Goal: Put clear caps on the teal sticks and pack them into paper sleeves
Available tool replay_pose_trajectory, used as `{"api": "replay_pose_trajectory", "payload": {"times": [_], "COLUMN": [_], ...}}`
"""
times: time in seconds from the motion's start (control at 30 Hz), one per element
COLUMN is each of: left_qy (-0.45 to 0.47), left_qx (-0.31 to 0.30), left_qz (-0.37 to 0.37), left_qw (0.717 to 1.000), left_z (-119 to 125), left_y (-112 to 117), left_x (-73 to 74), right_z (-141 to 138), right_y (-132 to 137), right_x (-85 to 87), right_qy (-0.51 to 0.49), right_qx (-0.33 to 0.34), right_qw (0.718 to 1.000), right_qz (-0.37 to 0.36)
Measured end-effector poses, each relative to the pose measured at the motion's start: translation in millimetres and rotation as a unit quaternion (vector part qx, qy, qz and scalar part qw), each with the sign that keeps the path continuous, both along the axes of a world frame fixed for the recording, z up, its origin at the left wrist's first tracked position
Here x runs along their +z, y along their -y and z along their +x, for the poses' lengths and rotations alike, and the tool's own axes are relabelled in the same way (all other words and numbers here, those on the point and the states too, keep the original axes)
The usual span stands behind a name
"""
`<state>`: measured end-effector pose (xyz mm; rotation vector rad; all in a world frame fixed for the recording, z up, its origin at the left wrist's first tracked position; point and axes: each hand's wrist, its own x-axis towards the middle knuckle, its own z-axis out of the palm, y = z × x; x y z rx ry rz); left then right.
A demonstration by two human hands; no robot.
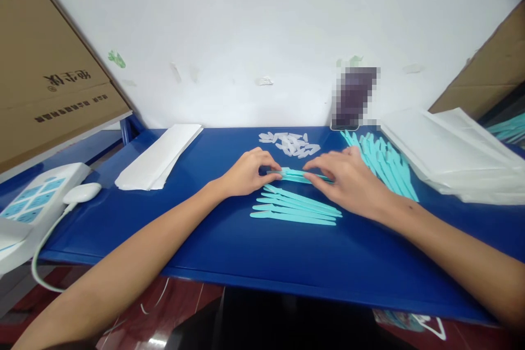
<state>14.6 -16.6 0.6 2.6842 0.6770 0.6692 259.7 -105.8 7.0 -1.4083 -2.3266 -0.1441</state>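
Table (123, 219): blue and flat.
Paper stack (159, 157): white, on the left side.
Little white bits (292, 143): in a small heap near the wall.
Big white sheets (451, 156): piled on the right.
Cardboard box (45, 65): brown, far left.
White machine (28, 205): at the left edge.

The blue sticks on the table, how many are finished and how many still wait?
Done: a short row of teal sticks lies in front. In hand: the left hand and right hand hold one stick. Left: the bigger teal pile and white caps.
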Motion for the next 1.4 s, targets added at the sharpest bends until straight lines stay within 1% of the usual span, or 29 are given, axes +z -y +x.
{"api": "replay_pose_trajectory", "payload": {"times": [0.1, 0.23, 0.3, 0.4, 0.5, 0.63, 0.73, 0.83, 0.93, 1.03, 1.13, 1.2, 1.3, 1.4], "left_qy": [0.024, 0.071, 0.098, 0.12, 0.125, 0.135, 0.125, 0.071, 0.01, -0.023, -0.039, -0.048, -0.06, -0.063], "left_qx": [0.014, 0.032, 0.055, 0.099, 0.13, 0.155, 0.167, 0.156, 0.11, 0.079, 0.077, 0.08, 0.082, 0.078], "left_qz": [-0.038, -0.086, -0.092, -0.083, -0.07, -0.055, -0.033, 0.014, 0.047, 0.043, 0.038, 0.037, 0.033, 0.036], "left_qw": [0.999, 0.993, 0.989, 0.984, 0.981, 0.977, 0.977, 0.985, 0.993, 0.996, 0.996, 0.995, 0.994, 0.994], "left_z": [1, 1, 0, -1, -4, -8, -10, -13, -14, -15, -15, -15, -15, -13], "left_y": [-1, -4, -6, -11, -16, -22, -25, -26, -29, -31, -32, -31, -30, -34], "left_x": [0.1, -1.1, -2.0, -4.0, -7.1, -10.1, -10.5, -11.6, -15.0, -18.4, -19.2, -18.4, -17.4, -17.0], "right_z": [-5, -9, -9, -6, -4, -3, -4, -6, -6, -4, -2, -2, -3, -5], "right_y": [6, 9, 8, 6, 4, 5, 7, 9, 10, 9, 8, 8, 8, 7], "right_x": [5.5, 7.1, 6.8, 5.9, 4.0, 1.9, 2.6, 4.6, 6.0, 5.8, 4.6, 3.5, 1.8, 0.4], "right_qy": [-0.004, -0.013, -0.024, -0.024, -0.022, -0.023, -0.004, 0.028, 0.051, 0.063, 0.073, 0.085, 0.12, 0.164], "right_qx": [0.023, 0.044, 0.052, 0.064, 0.062, 0.053, 0.054, 0.054, 0.06, 0.074, 0.095, 0.108, 0.099, 0.077], "right_qw": [0.996, 0.978, 0.973, 0.98, 0.986, 0.99, 0.992, 0.99, 0.988, 0.988, 0.987, 0.987, 0.987, 0.983], "right_qz": [-0.084, -0.205, -0.222, -0.185, -0.155, -0.129, -0.114, -0.13, -0.132, -0.12, -0.107, -0.083, -0.046, -0.032]}}
